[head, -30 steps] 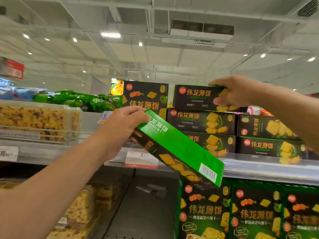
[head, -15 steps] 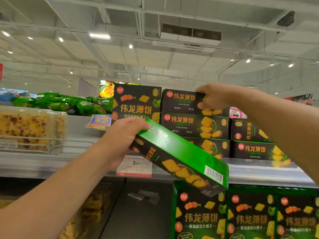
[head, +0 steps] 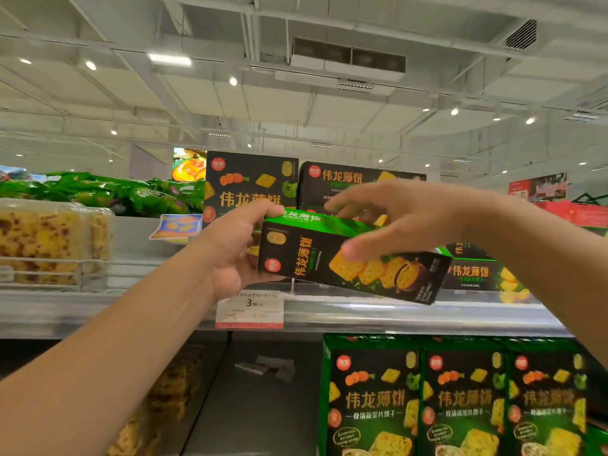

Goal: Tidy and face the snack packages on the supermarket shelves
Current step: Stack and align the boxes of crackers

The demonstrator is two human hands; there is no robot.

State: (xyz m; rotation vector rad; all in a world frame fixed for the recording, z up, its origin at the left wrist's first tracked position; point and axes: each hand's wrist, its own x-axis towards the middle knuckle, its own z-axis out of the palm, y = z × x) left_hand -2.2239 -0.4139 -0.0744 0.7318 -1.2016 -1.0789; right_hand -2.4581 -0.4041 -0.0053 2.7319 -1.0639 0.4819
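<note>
1. One cracker box (head: 353, 260) is held at frame centre, tilted, in front of the upper shelf (head: 378, 312).
2. Left hand (head: 235, 250) is clamped on its left end; right hand (head: 399, 218) rests on top, fingers loose.
3. Levelling is advised before it is set on the stacked boxes (head: 473, 274), label outward.

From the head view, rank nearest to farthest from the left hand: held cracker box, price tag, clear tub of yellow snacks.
1. Held cracker box, gripped in the left hand.
2. Price tag, just below it on the shelf edge.
3. Clear tub of yellow snacks, far left.
</note>
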